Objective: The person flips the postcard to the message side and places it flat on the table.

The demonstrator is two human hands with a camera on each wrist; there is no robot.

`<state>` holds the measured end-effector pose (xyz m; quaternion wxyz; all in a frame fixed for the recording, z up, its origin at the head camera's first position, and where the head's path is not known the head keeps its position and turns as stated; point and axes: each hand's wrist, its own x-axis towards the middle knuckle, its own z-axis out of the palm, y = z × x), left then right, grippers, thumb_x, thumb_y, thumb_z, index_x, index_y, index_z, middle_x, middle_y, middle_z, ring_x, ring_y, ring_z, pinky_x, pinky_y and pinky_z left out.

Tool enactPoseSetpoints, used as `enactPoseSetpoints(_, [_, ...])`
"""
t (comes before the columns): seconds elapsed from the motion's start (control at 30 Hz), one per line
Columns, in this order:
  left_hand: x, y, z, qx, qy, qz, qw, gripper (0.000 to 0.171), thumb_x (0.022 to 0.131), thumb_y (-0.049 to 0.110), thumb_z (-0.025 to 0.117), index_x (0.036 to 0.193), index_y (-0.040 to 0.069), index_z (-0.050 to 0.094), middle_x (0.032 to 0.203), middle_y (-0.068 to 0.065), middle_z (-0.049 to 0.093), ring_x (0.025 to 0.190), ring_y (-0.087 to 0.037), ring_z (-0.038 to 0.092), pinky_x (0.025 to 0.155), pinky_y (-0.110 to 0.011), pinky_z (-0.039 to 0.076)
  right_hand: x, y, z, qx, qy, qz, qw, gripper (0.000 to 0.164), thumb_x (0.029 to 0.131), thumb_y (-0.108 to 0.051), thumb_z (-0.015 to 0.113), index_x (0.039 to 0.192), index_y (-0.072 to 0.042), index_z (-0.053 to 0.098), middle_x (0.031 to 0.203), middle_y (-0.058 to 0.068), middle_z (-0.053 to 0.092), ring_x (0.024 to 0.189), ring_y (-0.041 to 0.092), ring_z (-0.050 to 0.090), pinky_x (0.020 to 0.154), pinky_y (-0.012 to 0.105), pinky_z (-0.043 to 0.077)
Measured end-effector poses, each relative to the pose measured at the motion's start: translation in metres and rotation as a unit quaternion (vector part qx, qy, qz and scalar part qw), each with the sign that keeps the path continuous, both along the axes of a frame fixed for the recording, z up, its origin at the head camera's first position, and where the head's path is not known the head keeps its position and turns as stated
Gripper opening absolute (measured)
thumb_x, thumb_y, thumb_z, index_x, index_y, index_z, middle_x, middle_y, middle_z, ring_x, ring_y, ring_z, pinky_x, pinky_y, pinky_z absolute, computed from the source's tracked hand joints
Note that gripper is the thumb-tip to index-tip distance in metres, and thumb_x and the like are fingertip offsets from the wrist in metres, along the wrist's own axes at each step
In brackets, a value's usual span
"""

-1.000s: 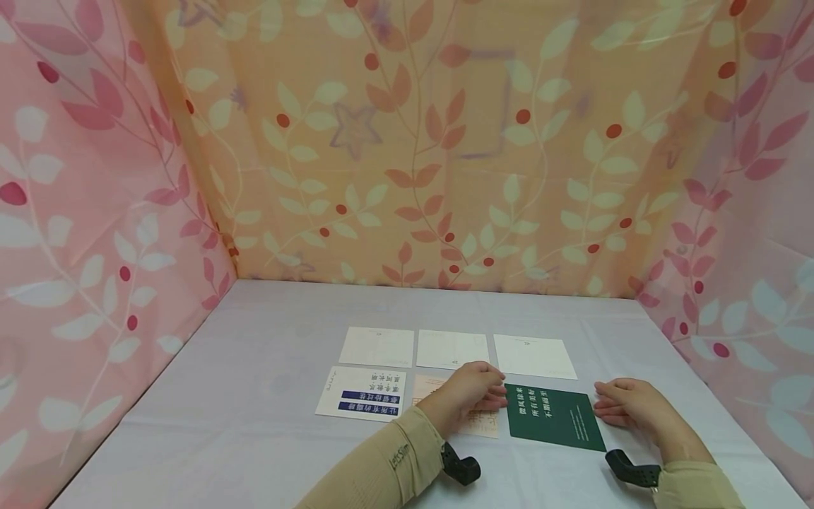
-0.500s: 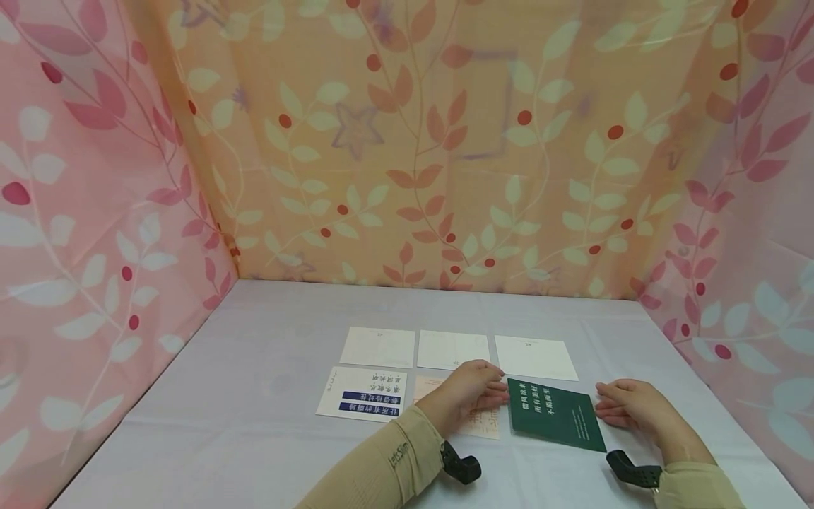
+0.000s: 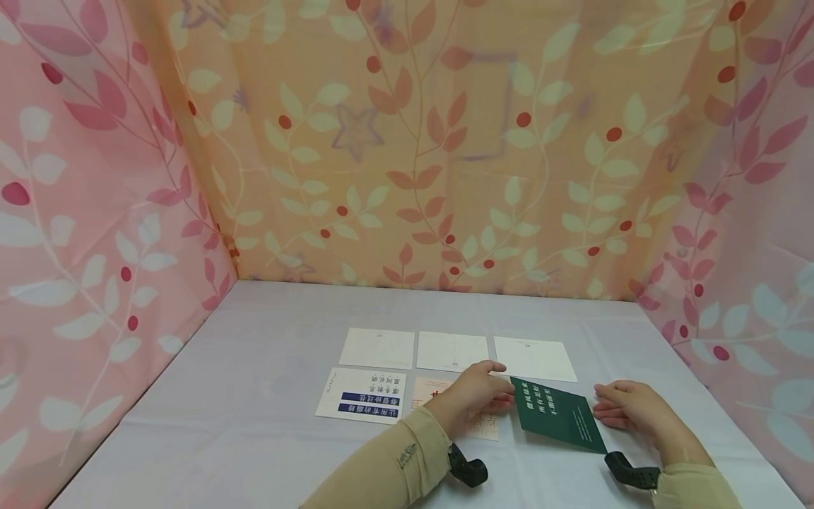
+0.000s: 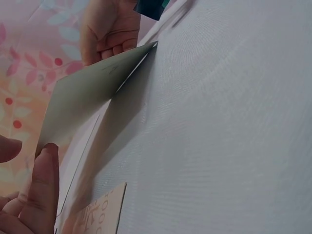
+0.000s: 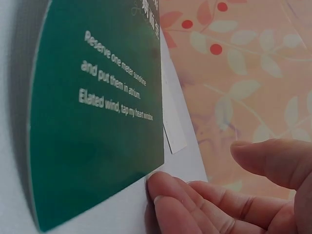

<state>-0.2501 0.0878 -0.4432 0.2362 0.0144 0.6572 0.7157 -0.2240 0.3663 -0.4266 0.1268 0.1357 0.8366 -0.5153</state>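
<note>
A dark green postcard (image 3: pixel 561 418) with white lettering is tilted, its left edge raised and its lower right corner low, near the tablecloth. At the raised edge is my left hand (image 3: pixel 472 397); in the left wrist view a fingertip (image 4: pixel 48 150) touches the card's pale underside (image 4: pixel 87 100), while the thumb (image 4: pixel 9 148) stands apart from it. My right hand (image 3: pixel 642 411) is beside the card's right edge. In the right wrist view its fingers (image 5: pixel 168 187) are close to the green face (image 5: pixel 97 141), and its thumb is spread away; contact is unclear.
Beyond lie three whitish cards (image 3: pixel 376 348) in a row. Nearer are a white card (image 3: pixel 361 394) with blue bands and a peach card (image 3: pixel 481 427), partly hidden by my left hand. A white cloth (image 3: pixel 210 424) covers the table; patterned curtains (image 3: pixel 407 141) enclose it.
The green postcard's left edge has risen from the table, tilting the card. My left hand has shifted slightly right with that edge. My right hand has stayed almost still.
</note>
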Motion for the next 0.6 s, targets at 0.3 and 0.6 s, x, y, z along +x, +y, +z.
enactPoseSetpoints(0.3, [0.002,0.012,-0.004,-0.012,0.011,0.017,0.9997,0.047,0.073,-0.005,0.069,0.116,0.011,0.057,0.087,-0.005,0.062,0.066,-0.017,0.060,0.062,-0.029,0.051,-0.001,-0.001,0.000,-0.001,-0.002,-0.001,1.000,0.042,0.093,-0.029,0.052,0.105,0.011,0.053,0.080,0.009,0.067,0.073,0.022,0.066,0.068,0.031,0.054])
enactPoseSetpoints(0.6, [0.001,0.013,-0.005,-0.039,0.022,0.016,0.9989,0.040,0.075,-0.005,0.068,0.110,0.012,0.060,0.083,-0.006,0.061,0.065,-0.017,0.059,0.061,-0.029,0.051,-0.002,-0.001,0.000,0.000,-0.006,0.003,1.000,0.041,0.093,-0.029,0.052,0.104,0.010,0.054,0.079,0.008,0.066,0.073,0.021,0.065,0.068,0.031,0.054])
